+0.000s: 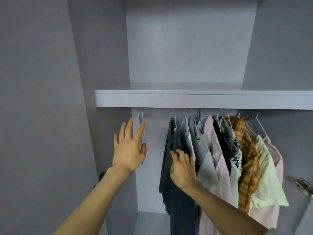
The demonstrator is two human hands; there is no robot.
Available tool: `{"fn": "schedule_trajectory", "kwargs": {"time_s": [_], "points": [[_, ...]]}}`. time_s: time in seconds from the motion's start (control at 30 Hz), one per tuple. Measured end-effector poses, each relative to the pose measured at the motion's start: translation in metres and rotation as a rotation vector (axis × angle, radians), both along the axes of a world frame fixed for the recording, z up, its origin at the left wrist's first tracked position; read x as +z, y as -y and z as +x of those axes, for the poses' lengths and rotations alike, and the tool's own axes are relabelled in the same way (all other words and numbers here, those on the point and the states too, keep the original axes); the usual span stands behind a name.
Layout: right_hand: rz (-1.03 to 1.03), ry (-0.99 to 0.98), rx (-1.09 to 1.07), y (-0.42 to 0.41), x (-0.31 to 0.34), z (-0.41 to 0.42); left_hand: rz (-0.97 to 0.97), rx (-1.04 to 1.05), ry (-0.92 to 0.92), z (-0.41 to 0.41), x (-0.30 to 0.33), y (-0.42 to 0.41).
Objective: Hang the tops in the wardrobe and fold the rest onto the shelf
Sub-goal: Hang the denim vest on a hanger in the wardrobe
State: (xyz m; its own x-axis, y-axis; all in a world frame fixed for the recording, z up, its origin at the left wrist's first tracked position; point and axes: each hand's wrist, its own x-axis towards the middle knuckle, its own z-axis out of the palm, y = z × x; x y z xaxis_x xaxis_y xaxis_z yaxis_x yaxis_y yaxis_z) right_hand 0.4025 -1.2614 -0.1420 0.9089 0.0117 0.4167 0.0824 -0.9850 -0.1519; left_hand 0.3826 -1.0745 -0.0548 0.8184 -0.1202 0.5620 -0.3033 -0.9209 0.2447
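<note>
I saw the shelf (203,100) span the wardrobe. Below it, bare hangers (141,133) hung at the left, my left hand (129,150) just before them. Further right below the shelf hung the clothes (220,158), my right hand (182,168) on their leftmost garments.

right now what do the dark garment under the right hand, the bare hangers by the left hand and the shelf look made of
Dark garment: likely denim, blue-grey, faded, frayed at the hem.
Bare hangers: thin teal and white rods, probably plastic or coated wire; too slim to tell.
Shelf: smooth matte lilac-grey board, apparently laminate.
</note>
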Motion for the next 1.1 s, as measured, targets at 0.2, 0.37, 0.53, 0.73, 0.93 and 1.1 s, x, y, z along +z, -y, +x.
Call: {"fn": "schedule_trajectory", "kwargs": {"time_s": [0.2,0.37,0.53,0.73,0.93,1.1], "points": [[0.371,0.025,0.394,-0.003,0.007,-0.087,-0.205,0.076,-0.053,-0.074,-0.041,-0.005],[0.459,-0.012,0.543,-0.017,-0.005,-0.136,-0.276,0.194,-0.126,-0.15,-0.08,-0.01],[0.463,-0.121,0.769,-0.047,-0.033,-0.191,-0.369,0.414,-0.133,-0.257,-0.125,-0.021],[0.431,-0.326,1.124,-0.09,-0.074,-0.287,-0.534,0.819,-0.165,-0.411,-0.175,-0.025],[0.313,-0.553,1.542,-0.162,-0.096,-0.43,-0.626,1.301,-0.105,-0.598,-0.201,-0.027],[0.063,-0.743,1.873,-0.212,-0.119,-0.565,-0.775,1.629,0.022,-0.741,-0.225,-0.007]]}}
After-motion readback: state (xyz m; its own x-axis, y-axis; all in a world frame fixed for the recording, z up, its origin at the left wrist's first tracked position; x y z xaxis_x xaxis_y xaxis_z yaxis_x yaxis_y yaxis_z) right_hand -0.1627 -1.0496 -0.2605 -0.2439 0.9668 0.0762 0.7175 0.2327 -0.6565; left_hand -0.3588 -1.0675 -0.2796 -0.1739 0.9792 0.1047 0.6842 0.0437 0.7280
